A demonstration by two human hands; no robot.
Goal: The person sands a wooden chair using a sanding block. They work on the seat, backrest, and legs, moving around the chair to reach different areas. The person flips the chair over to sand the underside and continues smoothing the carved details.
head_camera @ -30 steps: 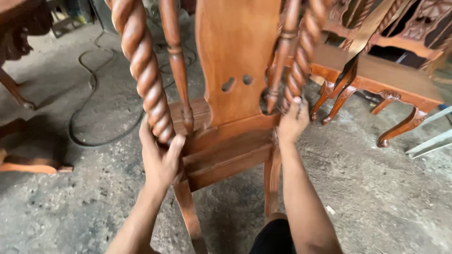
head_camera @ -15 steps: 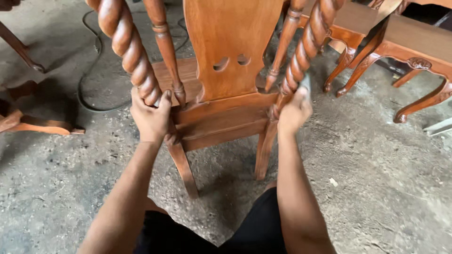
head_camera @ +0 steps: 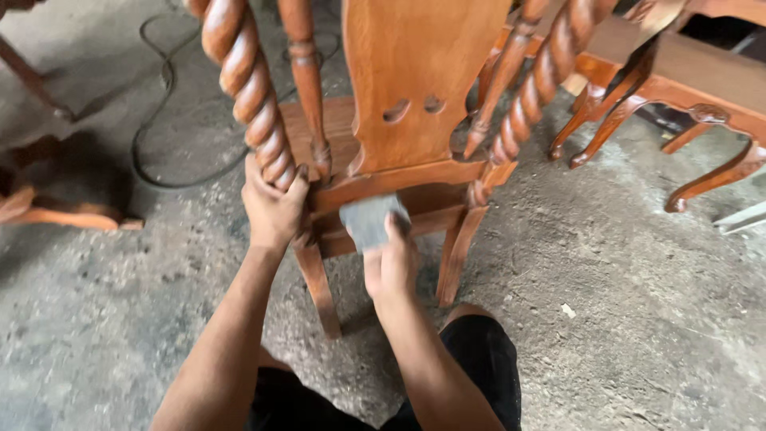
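Centre of frame: a person is crouching behind a wooden chair (head_camera: 415,120), seen from its back, on a rough concrete floor (head_camera: 638,335).
Left hand: the left hand (head_camera: 274,209) is wrapping shut around the foot of the left twisted post (head_camera: 247,88), where the post is meeting the seat frame.
Right hand: the right hand (head_camera: 388,259) is pressing a grey sanding pad (head_camera: 369,219) flat against the chair's lower back rail (head_camera: 399,209), with the fingers lying closed over the pad's lower half.
Where the pad is lying: it is sitting just below the centre of the frame, directly above the right hand's knuckles and touching the rail; the left hand is just beside it, to the frame's left.
Axis: the rail is running left to right with a slight upward tilt toward the right; the pad's long side looks to be lying along it, though the fingers are hiding part of it.
Key relation: the bare length of rail is stretching off to the right of the pad, toward the right twisted post (head_camera: 542,88); the right hand is the one nearer to it.
Chair's facing: its back splat (head_camera: 423,72) is rising toward the top edge, its seat pointing away from the person.
Around: a black cable (head_camera: 171,172) is looping across the floor at upper left, and more wooden furniture (head_camera: 702,96) is standing at upper right.
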